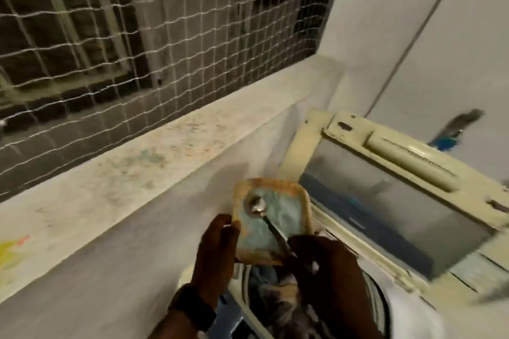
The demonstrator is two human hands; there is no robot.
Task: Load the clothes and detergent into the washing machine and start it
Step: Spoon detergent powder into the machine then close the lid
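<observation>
Steel, thin and shiny, the spoon (267, 221) has its handle pinched in the right grip (322, 264), and its rounded bowl lies on pale blue-green detergent powder (283, 212). The powder fills a shallow, square container (275, 182) with rounded corners and a rust-orange rim. The left grip (217, 245) clasps this container by its left edge, thumb over the rim, and a dark wristwatch (192, 308) bands that wrist. Both are held just above the open mouth of a top-loading washing machine (413, 319) with a white body. Crumpled clothes (278, 300) in dark and mottled cloth lie inside its drum. The machine's lid (407, 157) stands raised to the right, yellowed plastic framing a smoky clear window. Left of the machine runs a grey plastered wall (124, 250) topped by a stained, speckled ledge (137, 168). Above the ledge, white knotted netting (137, 36) stretches in square mesh across a dark opening.
</observation>
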